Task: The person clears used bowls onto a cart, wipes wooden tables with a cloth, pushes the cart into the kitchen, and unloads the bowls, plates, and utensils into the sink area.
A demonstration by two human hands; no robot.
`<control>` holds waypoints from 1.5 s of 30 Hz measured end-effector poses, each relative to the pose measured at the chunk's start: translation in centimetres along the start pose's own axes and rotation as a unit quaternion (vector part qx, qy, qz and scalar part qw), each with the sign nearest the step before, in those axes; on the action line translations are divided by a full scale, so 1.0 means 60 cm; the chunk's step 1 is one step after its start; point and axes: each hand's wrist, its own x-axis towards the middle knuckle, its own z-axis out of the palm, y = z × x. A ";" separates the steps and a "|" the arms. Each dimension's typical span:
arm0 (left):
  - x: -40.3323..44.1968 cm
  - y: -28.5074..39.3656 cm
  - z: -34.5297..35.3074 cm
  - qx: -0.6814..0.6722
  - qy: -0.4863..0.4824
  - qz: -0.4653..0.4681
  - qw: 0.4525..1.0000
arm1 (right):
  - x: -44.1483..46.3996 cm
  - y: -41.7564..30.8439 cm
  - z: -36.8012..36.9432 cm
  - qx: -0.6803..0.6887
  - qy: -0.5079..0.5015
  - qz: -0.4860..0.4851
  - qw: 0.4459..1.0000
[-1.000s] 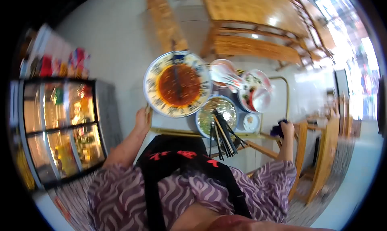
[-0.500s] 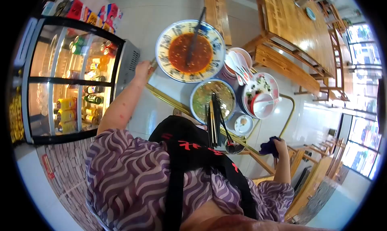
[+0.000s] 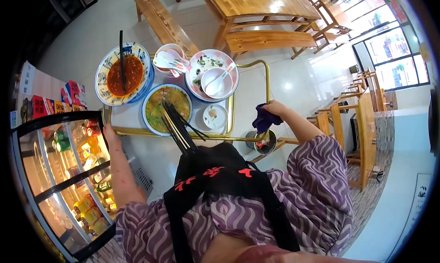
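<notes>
My left hand (image 3: 109,133) is closed at the left end of a cart (image 3: 126,116), on its gold rail; the fingertips are partly hidden. A dark purple cloth (image 3: 264,120) is bunched in my closed right hand (image 3: 276,108), against the cart's raised gold handle (image 3: 267,86). Nearest my left hand stands a patterned bowl (image 3: 101,82) of red broth, a black utensil (image 3: 121,56) leaning in it. Several chopsticks (image 3: 178,127) rest in a blue-rimmed bowl (image 3: 145,118) of greenish soup. Behind it are stacked bowls with white spoons (image 3: 166,61), a pink-rimmed dish (image 3: 194,63) holding a smaller bowl, and a small saucer (image 3: 222,115).
A lit drinks fridge (image 3: 68,171) stands close on the left, with colourful boxes (image 3: 57,105) beyond it. Ahead are a wooden bench (image 3: 160,22) and a wooden table (image 3: 261,1). A bin (image 3: 272,143) sits by the cart's right end. More wooden furniture (image 3: 366,139) lines the right.
My view has turned to the right, so the cart, fridge and tables appear farther left. My right hand with the cloth has come up to the cart's handle. My left hand stays on the cart.
</notes>
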 end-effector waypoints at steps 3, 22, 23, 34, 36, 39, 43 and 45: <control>-0.225 -0.038 0.019 -0.056 -0.053 -0.071 0.995 | 0.020 0.100 0.023 0.076 -0.058 -0.043 0.994; -0.545 -0.159 -0.269 -0.054 -0.050 -0.082 0.994 | -0.243 0.220 0.397 0.193 -0.191 -0.062 0.960; -0.554 -0.150 -0.271 -0.065 -0.027 -0.058 0.996 | -0.259 0.210 0.399 0.171 -0.192 -0.065 0.964; -0.626 -0.248 0.141 0.088 0.151 0.273 0.946 | 0.049 0.324 0.066 0.294 -0.365 -0.074 0.880; -0.708 -0.255 0.386 0.074 0.120 0.325 0.935 | 0.115 0.350 -0.117 0.385 -0.412 -0.052 0.825; -0.796 -0.285 0.671 0.078 -0.075 0.359 0.927 | 0.188 0.415 -0.325 0.520 -0.369 -0.102 0.764; -0.957 -0.376 1.178 0.136 -0.336 0.219 0.906 | 0.242 0.504 -0.709 0.512 -0.301 -0.165 0.787; -1.056 -0.433 1.441 0.123 -0.446 0.140 0.875 | 0.268 0.549 -0.906 0.463 -0.291 -0.197 0.814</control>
